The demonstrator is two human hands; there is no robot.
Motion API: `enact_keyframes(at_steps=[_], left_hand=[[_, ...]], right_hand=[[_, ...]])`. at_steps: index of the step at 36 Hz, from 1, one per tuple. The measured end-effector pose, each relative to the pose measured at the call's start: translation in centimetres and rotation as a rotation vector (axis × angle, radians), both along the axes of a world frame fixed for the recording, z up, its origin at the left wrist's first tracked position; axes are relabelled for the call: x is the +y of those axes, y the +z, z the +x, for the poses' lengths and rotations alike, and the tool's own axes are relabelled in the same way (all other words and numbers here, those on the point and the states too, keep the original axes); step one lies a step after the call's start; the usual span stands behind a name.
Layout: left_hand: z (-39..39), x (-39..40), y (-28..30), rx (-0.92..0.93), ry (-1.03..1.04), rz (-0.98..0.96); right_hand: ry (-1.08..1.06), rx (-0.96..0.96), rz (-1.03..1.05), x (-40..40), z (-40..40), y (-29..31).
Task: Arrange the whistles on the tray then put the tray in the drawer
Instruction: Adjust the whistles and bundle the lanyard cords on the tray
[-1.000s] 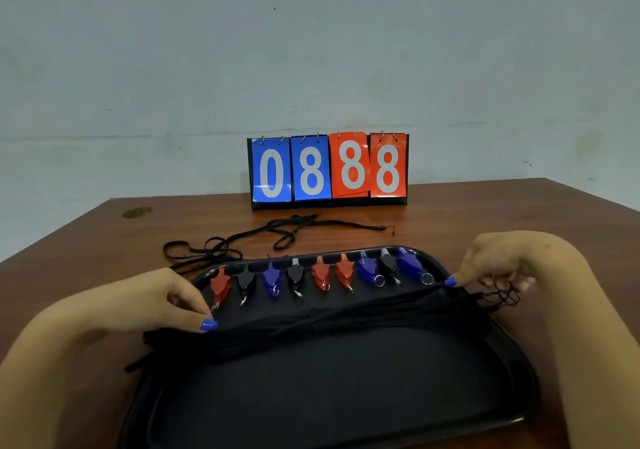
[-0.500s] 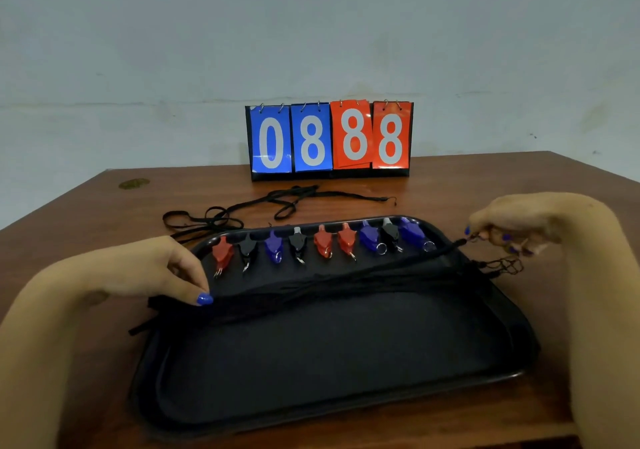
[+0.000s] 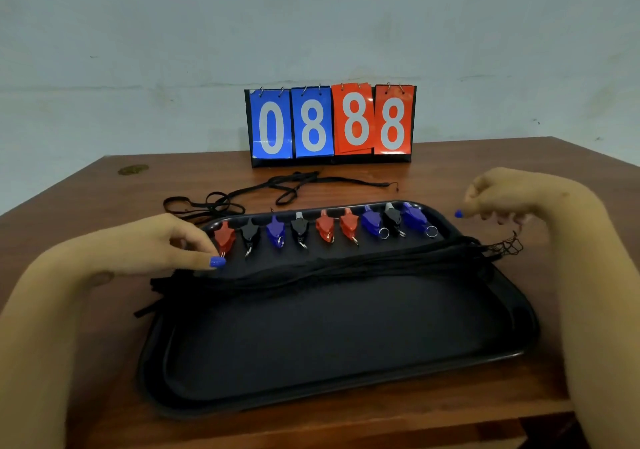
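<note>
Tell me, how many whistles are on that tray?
9, in one row along the tray's far edge: red, black, blue, black, red, red, blue, black, blue. None seems hidden.

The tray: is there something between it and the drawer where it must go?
That cannot be judged, because no drawer is in view. The tray lies on the table with nine whistles in a row at its far edge, and the bundle of black cords across it hangs over both side rims.

whistles in a row along tray's far edge, scoreboard behind, on table
</note>
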State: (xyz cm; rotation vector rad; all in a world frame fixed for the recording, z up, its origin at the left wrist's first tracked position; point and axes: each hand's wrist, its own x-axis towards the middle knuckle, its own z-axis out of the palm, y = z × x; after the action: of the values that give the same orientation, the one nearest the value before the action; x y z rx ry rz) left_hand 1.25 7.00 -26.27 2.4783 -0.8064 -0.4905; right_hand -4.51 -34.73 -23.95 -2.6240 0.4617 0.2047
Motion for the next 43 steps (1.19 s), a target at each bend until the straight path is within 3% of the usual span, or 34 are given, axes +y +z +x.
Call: enact_keyframes(at_steps=[4,7,10,25,34,43], left_hand=[[-0.1,-0.8,0.2,-0.035,-0.014,-0.032],[-0.8,-1.7,0.4,0.043,-0.036,0.003],[-0.6,-1.7,0.1,0.101,-0.040,-0.004],[0.4,-0.5,-0.4,0.160,-0.089,-0.054],[0.2,-0.2,-0.2,0.231,-0.096,0.024],[-0.3,-0.9,-0.2,0.069,-0.010,-0.058]], right_hand=[[0.130,-0.063,0.081,0.9,0.1,0.3],[0.184,0.083,0.065,1.2,0.3,0.2],[0.180,0.183,0.051,1.1,0.5,-0.1],[0.242,0.260,0.028,2.0,0.3,-0.1],[0.262,0.368,-0.010,2.1,0.3,0.1],[0.293,0.180,0.038,2.5,0.8,-0.1]])
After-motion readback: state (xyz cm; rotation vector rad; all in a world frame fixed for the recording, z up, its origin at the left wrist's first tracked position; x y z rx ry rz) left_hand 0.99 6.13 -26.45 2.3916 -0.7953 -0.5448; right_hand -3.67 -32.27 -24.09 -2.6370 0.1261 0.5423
